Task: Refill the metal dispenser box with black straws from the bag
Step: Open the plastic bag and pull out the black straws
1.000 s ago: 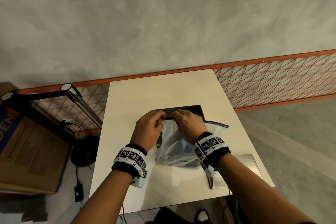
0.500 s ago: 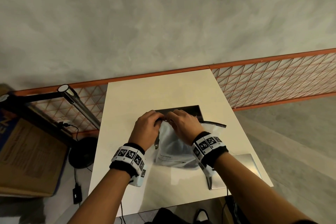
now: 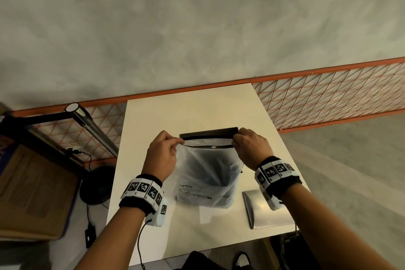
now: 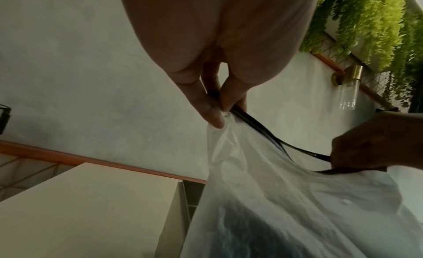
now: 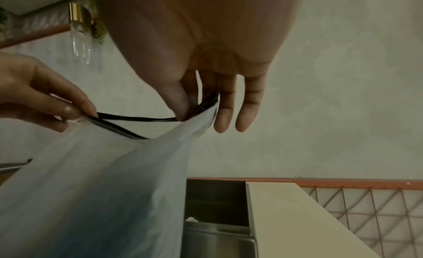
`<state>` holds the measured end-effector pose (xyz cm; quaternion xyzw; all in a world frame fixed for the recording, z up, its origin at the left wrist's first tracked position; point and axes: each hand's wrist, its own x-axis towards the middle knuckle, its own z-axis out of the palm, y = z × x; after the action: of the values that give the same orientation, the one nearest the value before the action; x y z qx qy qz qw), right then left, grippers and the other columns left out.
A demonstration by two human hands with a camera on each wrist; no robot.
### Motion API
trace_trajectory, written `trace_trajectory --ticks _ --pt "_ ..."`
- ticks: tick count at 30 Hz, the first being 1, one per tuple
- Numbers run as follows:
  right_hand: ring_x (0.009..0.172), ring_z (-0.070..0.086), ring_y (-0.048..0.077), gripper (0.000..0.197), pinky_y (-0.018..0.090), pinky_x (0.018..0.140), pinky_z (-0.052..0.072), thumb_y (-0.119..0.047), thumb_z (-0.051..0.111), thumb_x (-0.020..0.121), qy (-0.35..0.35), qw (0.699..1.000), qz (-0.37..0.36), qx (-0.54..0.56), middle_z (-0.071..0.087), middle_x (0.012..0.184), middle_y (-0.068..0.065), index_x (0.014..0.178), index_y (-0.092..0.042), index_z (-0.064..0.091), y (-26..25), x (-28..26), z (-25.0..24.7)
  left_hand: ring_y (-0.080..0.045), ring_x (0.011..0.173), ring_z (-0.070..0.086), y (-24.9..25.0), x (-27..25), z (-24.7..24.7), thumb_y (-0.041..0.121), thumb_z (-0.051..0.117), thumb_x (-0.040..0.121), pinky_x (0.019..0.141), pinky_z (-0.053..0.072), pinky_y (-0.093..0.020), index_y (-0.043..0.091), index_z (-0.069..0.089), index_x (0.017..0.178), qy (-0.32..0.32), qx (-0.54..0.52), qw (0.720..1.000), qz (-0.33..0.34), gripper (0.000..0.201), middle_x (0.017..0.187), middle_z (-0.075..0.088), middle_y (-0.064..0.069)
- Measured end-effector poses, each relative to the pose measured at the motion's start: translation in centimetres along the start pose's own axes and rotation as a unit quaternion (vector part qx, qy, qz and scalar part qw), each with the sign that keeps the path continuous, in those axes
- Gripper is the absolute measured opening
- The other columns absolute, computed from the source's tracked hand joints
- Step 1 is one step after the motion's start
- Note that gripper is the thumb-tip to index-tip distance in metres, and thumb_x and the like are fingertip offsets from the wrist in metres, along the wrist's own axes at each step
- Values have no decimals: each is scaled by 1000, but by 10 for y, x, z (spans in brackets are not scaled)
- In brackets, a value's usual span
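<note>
A clear zip bag [image 3: 206, 173] with a black zipper strip hangs upright above the table, dark straws [image 3: 210, 173] showing dimly through its plastic. My left hand [image 3: 163, 152] pinches the bag's top left corner [image 4: 219, 115]. My right hand [image 3: 249, 144] pinches the top right corner [image 5: 199, 109]. The zipper mouth [image 5: 137, 122] gapes slightly between them. Behind the bag stands the metal dispenser box [image 3: 210, 132], open on top, its dark inside [image 5: 215, 200] visible in the right wrist view.
A flat metal lid [image 3: 269, 210] lies on the white table [image 3: 190, 112] near its right front corner. An orange mesh rail [image 3: 328, 96] runs behind the table. A cardboard box [image 3: 32, 190] and a black stand [image 3: 94, 184] are on the floor at left.
Both hands slid apart along the zipper from the bag's middle to its two top corners. The bag rose from slumping on the table to hanging upright, mouth parted.
</note>
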<state>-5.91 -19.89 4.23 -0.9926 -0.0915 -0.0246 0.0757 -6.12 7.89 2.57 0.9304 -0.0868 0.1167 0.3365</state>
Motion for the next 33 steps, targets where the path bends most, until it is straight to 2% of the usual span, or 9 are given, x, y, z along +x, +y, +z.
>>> trace_trajectory --ticks 4,10,16,20,24,26,28,31,33 --pt "79 58 27 44 32 65 39 -45 41 100 10 991 131 29 49 86 -2 85 -11 64 6 0 -14 -20 88 59 4 3 -3 -9 56 92 85 53 -34 19 81 97 -1 36 999 -21 38 90 53 6" --pt "69 56 29 35 31 62 44 -47 47 93 2 987 158 30 61 83 4 81 -19 64 4 -11 -15 -22 92 57 12 2 3 9 60 97 81 48 -32 14 78 94 9 37 999 -34 20 94 53 7" --pt "72 68 29 20 37 68 58 -18 51 77 -99 949 235 182 67 88 4 91 -28 63 0 -22 10 -29 87 62 20 -15 20 39 56 98 77 52 -36 17 73 91 -61 133 978 -147 28 103 54 -3" --pt "64 71 30 34 45 56 61 2 45 85 -78 854 265 441 66 93 8 97 -20 67 -5 -29 25 -26 88 59 16 -27 37 35 58 95 88 48 -32 36 59 117 -165 63 957 -232 22 111 51 -3" --pt "81 60 36 40 64 74 56 23 35 82 -84 635 338 690 59 97 20 97 -3 62 -15 -34 34 -23 83 68 5 -28 50 10 64 84 82 59 -36 38 55 125 -193 -85 944 -255 50 107 65 -3" --pt "81 56 35 42 56 68 58 22 30 81 -100 525 367 761 57 96 20 95 -4 60 -13 -33 41 -23 91 69 7 -26 52 -3 63 83 83 62 -41 35 63 119 -131 -196 929 -284 52 118 65 -3" --pt "75 56 31 35 40 54 58 12 29 89 -106 442 402 795 57 90 18 88 -10 56 -7 -31 46 -22 90 66 15 -21 48 -16 52 87 79 61 -41 24 67 116 -64 -362 866 -339 52 109 67 -7" --pt "66 58 26 23 30 50 52 -2 38 93 -102 406 433 798 59 81 14 83 -10 57 -2 -32 62 -22 78 56 21 -21 41 -29 26 76 68 53 -34 6 66 116 -64 -506 776 -371 67 95 62 -14" --pt "66 59 28 10 32 56 51 -7 55 77 -114 463 430 767 59 82 15 84 -9 61 -4 -36 71 -21 72 51 21 -30 43 -26 23 73 63 46 -29 7 67 112 -90 -506 768 -381 67 95 59 -14"
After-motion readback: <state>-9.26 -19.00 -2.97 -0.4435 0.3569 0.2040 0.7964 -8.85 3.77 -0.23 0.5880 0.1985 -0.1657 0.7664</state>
